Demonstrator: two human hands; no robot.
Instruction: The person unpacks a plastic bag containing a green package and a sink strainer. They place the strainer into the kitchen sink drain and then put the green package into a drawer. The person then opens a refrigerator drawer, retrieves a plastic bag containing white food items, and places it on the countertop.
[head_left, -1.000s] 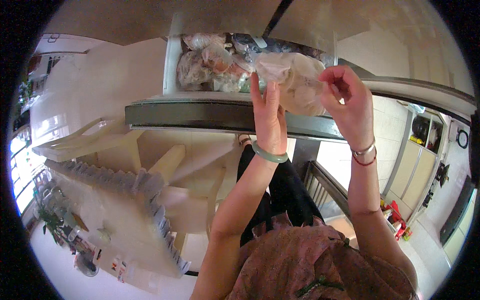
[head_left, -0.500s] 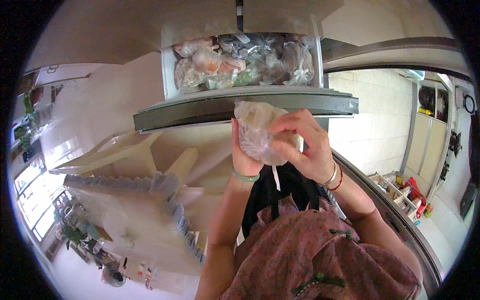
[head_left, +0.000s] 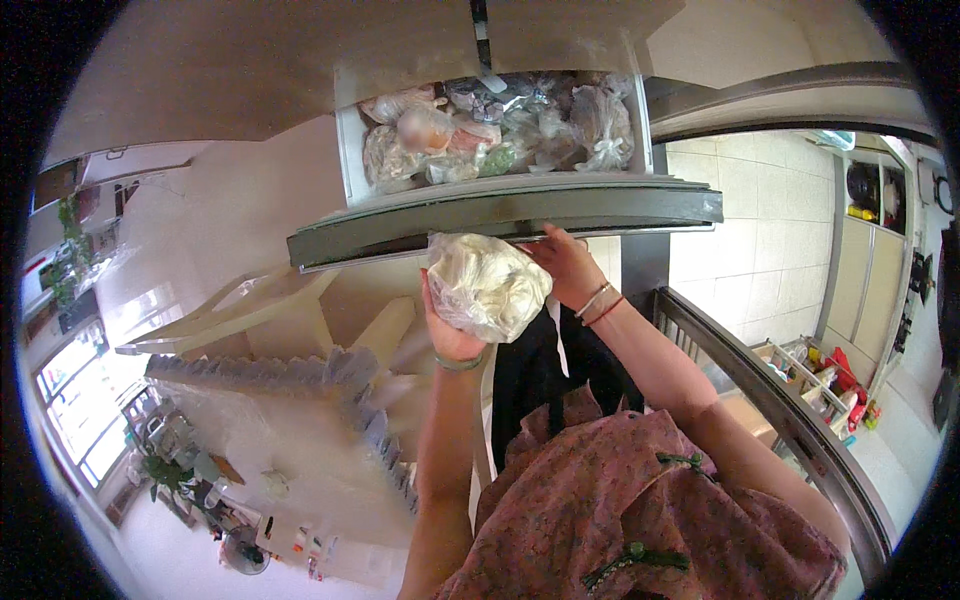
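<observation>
— What's the left hand point(head_left: 452, 335) got?

— A clear plastic bag point(head_left: 487, 285) with something pale and crumpled inside, fingers wrapped under it from below — held up just beneath the grey front edge of the open freezer drawer point(head_left: 500, 215).

— And the right hand point(head_left: 565, 265)?

— It's up beside the bag, touching it on the right, fingers reaching against the underside of the drawer front; whether they grip anything I can't tell.

— The drawer itself?

— Pulled out and packed with other frozen bags point(head_left: 500, 130), well above the held one
</observation>
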